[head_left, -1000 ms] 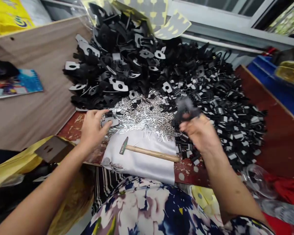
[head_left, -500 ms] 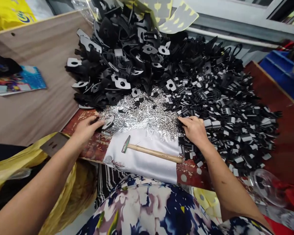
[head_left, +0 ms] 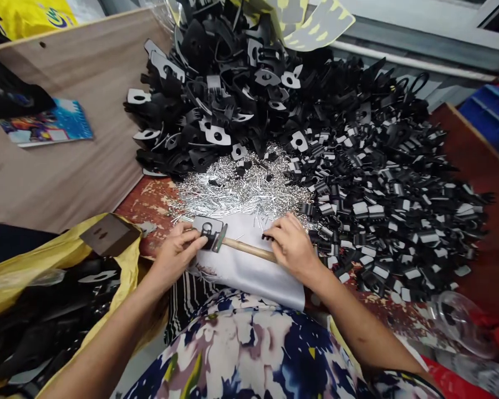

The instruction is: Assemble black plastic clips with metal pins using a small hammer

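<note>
My left hand grips a flat black plastic clip piece with a round hole, pinched at its near edge beside the hammer's head. The hammer has a green head and a wooden handle, and lies on a white satin cloth. My right hand is over the handle's right end, its fingers closed on a small black toothed clip piece. Just beyond both hands lies a heap of thin silver metal pins.
A tall pile of large black clip pieces stands at the back. Small black pieces are heaped on the right. A wooden board bounds the left side. A yellow bag with black parts hangs at front left; a clear plastic cup is at right.
My left hand has brought a black clip piece from the pile's left edge to the hammer's head. My right hand has moved left and nearer, from the small pieces to over the handle.
</note>
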A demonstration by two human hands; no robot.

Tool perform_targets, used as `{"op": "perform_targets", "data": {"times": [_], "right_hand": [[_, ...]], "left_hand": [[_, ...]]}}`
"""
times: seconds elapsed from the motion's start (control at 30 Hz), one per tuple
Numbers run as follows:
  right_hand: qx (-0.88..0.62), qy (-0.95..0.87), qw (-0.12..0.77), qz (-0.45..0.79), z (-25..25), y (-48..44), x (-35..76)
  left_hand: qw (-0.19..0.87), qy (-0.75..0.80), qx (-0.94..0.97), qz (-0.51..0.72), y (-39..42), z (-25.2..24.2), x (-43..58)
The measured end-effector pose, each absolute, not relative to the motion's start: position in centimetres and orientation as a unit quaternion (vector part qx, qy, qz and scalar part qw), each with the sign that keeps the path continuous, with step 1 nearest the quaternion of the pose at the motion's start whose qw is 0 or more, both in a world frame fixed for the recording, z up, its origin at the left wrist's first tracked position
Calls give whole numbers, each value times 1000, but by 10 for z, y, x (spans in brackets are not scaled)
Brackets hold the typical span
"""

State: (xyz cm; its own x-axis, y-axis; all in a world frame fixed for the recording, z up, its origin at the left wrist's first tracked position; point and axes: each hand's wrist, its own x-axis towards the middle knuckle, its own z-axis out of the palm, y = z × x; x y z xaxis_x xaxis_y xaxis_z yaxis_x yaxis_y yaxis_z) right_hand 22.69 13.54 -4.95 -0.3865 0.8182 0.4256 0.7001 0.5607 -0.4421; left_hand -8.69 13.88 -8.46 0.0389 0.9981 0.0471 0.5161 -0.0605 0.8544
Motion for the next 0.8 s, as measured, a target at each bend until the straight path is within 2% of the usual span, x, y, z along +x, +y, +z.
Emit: {"op": "perform_targets", "data": {"times": [0.07,0.13,0.27,0.33,0.63,0.8], "right_hand": [[-472,-782,375,160,-52,132,220],[-493,-733,430,190,-50,131,215],[-479,-736,449,163,-42,129,201],[-467,-745,451,154,-44,126,192],[-443,-744,476,155,-60,113,183],[-409,-733,474,266,-64,106,183]], "left_hand": [[336,614,585,410,131,-72,-79],[382,597,550,442,122,-57,-66],[600,473,488,421,106,-46,-27],[664,426,451,418,103,-49,-8],[704,368,415,443,101,-54,10],[722,366,397,432,102,-60,4]]}}
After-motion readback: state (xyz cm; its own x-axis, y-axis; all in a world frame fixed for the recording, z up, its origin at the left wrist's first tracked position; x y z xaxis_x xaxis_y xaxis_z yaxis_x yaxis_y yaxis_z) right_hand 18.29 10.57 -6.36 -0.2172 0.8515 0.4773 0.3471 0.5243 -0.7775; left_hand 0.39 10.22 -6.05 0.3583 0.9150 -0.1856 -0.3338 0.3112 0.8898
